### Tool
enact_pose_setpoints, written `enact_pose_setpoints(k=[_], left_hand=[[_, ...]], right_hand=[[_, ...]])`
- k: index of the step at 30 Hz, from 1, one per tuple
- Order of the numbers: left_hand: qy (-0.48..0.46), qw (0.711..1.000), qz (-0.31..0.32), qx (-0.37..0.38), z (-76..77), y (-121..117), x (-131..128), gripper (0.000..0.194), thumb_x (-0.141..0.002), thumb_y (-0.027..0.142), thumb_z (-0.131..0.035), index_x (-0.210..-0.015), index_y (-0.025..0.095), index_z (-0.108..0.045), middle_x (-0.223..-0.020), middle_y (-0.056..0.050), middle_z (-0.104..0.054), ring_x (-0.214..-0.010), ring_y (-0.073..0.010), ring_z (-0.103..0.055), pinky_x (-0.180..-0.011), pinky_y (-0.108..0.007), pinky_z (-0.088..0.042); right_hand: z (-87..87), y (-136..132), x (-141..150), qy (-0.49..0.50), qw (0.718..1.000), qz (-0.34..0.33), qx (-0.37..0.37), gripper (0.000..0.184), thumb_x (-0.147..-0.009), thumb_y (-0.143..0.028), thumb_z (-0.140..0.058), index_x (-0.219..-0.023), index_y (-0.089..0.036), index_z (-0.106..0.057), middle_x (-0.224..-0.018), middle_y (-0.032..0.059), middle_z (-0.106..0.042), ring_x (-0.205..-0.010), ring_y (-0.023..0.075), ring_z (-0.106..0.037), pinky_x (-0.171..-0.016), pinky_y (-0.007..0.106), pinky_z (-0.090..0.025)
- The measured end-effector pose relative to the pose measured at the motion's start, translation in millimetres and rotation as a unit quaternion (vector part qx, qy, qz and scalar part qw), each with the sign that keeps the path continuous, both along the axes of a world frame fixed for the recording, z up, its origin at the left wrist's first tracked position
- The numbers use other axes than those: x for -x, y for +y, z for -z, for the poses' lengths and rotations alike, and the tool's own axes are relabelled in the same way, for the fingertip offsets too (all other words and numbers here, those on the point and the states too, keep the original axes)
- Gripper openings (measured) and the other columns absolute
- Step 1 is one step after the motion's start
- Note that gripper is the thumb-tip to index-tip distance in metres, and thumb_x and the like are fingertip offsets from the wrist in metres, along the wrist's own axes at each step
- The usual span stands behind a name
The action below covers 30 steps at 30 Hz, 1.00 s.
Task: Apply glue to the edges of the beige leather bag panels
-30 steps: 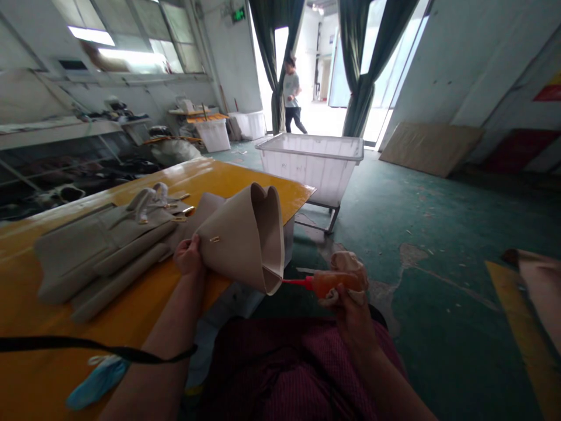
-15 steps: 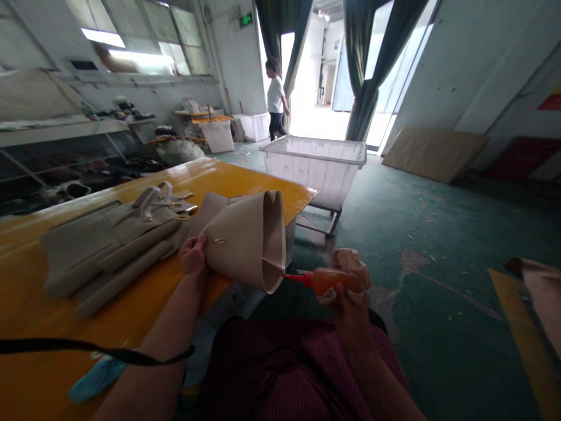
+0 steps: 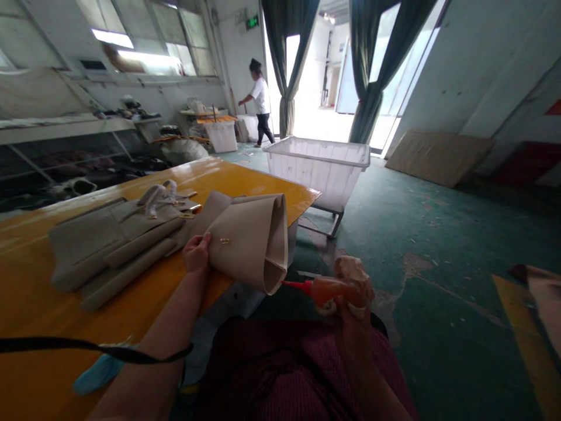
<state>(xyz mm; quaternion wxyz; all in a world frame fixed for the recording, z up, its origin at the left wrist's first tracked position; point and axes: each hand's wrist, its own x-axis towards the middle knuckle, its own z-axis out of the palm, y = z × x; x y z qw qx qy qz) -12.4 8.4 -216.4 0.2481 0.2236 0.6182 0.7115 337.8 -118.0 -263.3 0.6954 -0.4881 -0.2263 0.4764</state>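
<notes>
My left hand (image 3: pixel 197 254) is closed on the edge of a folded beige leather piece (image 3: pixel 248 238) that bears a small gold clasp and hangs over the corner of the yellow table (image 3: pixel 52 327). In my right hand (image 3: pixel 350 295) I grip an orange squeeze bottle (image 3: pixel 331 287) with a red nozzle, wrapped in a stained rag. The nozzle tip touches the lower open edge of the leather fold. Further beige leather pieces (image 3: pixel 109 237) with gold fittings lie stacked on the table left of my left hand.
A white plastic cart (image 3: pixel 319 166) on wheels stands beyond the table corner. A person walks at the back near the curtained doorway. A black strap (image 3: pixel 65 346) and blue cloth (image 3: pixel 99 374) lie near the table's front edge. Green floor stretches to the right.
The leather fold has flattened and dropped lower onto the table corner. The nozzle stays at its lower edge. The person at the back has walked left from the doorway.
</notes>
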Motion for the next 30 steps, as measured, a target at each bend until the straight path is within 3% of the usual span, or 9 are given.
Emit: enact_pose_setpoints(k=[2,6,9,15,21,26,30], left_hand=[[-0.002,1.0,0.006,-0.006,-0.6,-0.9,-0.3,0.036,-0.045,0.042,-0.075,-0.059,0.018,-0.052,-0.052,0.004,-0.046,-0.051,-0.0094,-0.038,-0.047,-0.024,-0.029],[0.002,1.0,0.003,-0.001,-2.1,-3.0,0.0,0.035,-0.044,0.042,-0.075,-0.06,0.017,-0.055,-0.054,0.003,-0.048,-0.052,-0.0095,-0.039,-0.047,-0.024,-0.029],[-0.001,1.0,-0.006,0.004,-2.6,-4.2,0.1,0.034,-0.045,0.041,-0.075,-0.06,0.017,-0.056,-0.054,0.003,-0.049,-0.053,-0.0102,-0.039,-0.047,-0.024,-0.029],[0.023,1.0,-0.007,0.015,-1.7,-4.3,1.3,0.037,-0.045,0.045,-0.075,-0.062,0.017,-0.057,-0.055,0.003,-0.048,-0.054,-0.0104,-0.038,-0.048,-0.025,-0.028],[0.035,0.999,-0.012,0.036,0.4,-2.8,5.3,0.045,-0.041,0.051,-0.076,-0.063,0.017,-0.058,-0.056,0.003,-0.049,-0.056,-0.0108,-0.04,-0.051,-0.025,-0.03],[0.027,0.999,-0.002,0.033,5.7,-0.1,9.6,0.049,-0.039,0.053,-0.077,-0.065,0.017,-0.057,-0.056,0.004,-0.05,-0.055,-0.0108,-0.041,-0.051,-0.025,-0.03],[0.016,0.999,0.004,0.033,4.5,-0.5,8.8,0.049,-0.037,0.052,-0.076,-0.064,0.018,-0.054,-0.055,0.004,-0.049,-0.054,-0.011,-0.041,-0.05,-0.026,-0.03]], right_hand=[[-7.9,8.9,0.5,0.026,0.999,0.025,-0.012,0.072,-0.066,-0.031,-0.083,-0.129,-0.03,-0.05,-0.126,0.0016,-0.059,-0.101,0.0157,-0.062,-0.082,0.026,-0.054],[-27.6,25.3,2.1,0.095,0.993,0.048,-0.048,0.087,-0.056,-0.03,-0.089,-0.132,-0.03,-0.048,-0.127,0.0014,-0.057,-0.1,0.0142,-0.061,-0.075,0.022,-0.055],[-32.1,31.9,3.7,0.127,0.99,0.04,-0.045,0.089,-0.055,-0.031,-0.091,-0.133,-0.028,-0.049,-0.125,0.0034,-0.058,-0.093,0.0135,-0.061,-0.068,0.022,-0.056],[-14.0,35.6,11.8,0.145,0.989,0.016,-0.013,0.091,-0.055,-0.036,-0.09,-0.135,-0.028,-0.048,-0.116,0.003,-0.061,-0.087,0.0164,-0.063,-0.059,0.024,-0.055],[-9.7,37.7,6.9,0.179,0.983,-0.032,0.024,0.075,-0.053,-0.041,-0.091,-0.119,-0.023,-0.06,-0.099,0.0018,-0.067,-0.08,0.0188,-0.065,-0.058,0.028,-0.056],[-0.9,65.3,6.1,0.192,0.981,0.012,0.025,0.087,-0.041,-0.037,-0.094,-0.119,-0.026,-0.058,-0.099,-0.0011,-0.068,-0.08,0.0201,-0.066,-0.056,0.03,-0.058],[7.0,91.9,7.4,0.228,0.973,-0.019,0.03,0.087,-0.036,-0.038,-0.095,-0.113,-0.022,-0.059,-0.094,0.0023,-0.07,-0.077,0.0226,-0.067,-0.053,0.031,-0.058]])
